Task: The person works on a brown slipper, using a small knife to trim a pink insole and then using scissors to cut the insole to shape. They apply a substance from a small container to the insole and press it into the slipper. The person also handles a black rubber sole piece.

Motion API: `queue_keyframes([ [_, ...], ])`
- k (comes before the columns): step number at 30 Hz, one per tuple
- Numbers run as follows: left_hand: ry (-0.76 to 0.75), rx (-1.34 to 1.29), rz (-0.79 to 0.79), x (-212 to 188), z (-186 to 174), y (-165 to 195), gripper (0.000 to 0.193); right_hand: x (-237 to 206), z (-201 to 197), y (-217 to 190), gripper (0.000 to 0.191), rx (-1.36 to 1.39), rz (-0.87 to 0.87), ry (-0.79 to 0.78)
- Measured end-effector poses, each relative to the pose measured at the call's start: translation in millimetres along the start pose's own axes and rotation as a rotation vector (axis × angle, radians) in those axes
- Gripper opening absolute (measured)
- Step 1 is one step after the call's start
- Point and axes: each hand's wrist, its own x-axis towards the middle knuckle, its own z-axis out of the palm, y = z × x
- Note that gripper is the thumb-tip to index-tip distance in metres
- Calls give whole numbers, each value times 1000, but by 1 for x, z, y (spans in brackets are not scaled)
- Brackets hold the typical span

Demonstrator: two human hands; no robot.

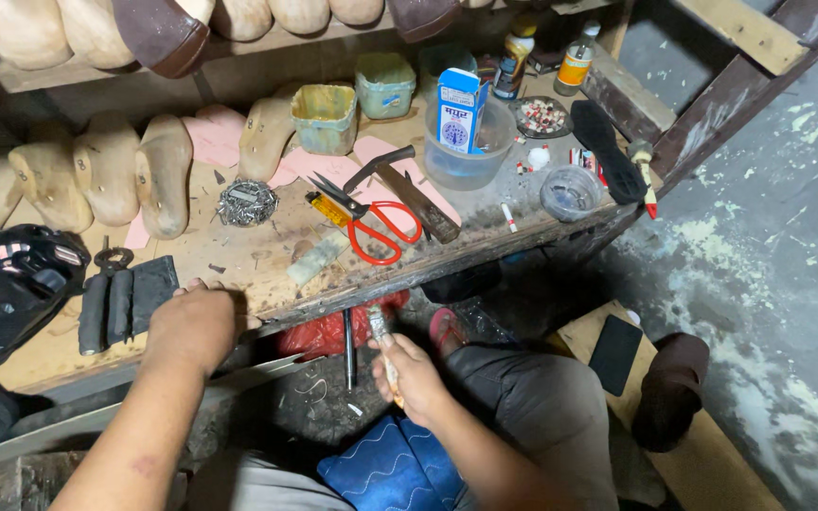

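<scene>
A worn wooden bench (239, 255) bears scissors (371, 222), a hammer (409, 189), and wooden lasts (106, 175).

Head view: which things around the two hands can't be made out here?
- Left hand: its fingers are hidden behind its own back at the workbench edge; any grip can't be told.
- Tool in the right hand: blurred, and the fist covers most of it, so its kind is unclear.
- Wooden shoe lasts: cut off by the top edge.

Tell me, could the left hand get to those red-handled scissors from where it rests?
Probably yes: the left hand rests on the workbench edge, and the red-handled scissors lie flat beyond it, with only a small pale block between.
</scene>
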Motion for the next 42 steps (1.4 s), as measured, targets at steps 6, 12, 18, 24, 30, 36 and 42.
queue_keyframes([
  [6,57,1,12,1,6,-3,28,46,-32,-56,17,308,-317,437],
  [12,-17,-26,-3,7,-6,4,27,40,72,33,24,-648,-648,-152],
  [18,51,-1,28,-2,-6,-1,28,28,0,-12,15,189,-194,335],
  [24,-43,-10,-5,7,-1,-2,27,54,51,3,32,-221,-619,557],
  [30,-13,7,-10,3,4,-6,29,7,49,43,9,-428,42,79],
  [36,6,-7,3,6,3,-7,28,55,8,-68,18,214,-434,617],
  [42,-86,-43,-3,1,-11,1,27,21,35,37,31,-786,-329,86],
])
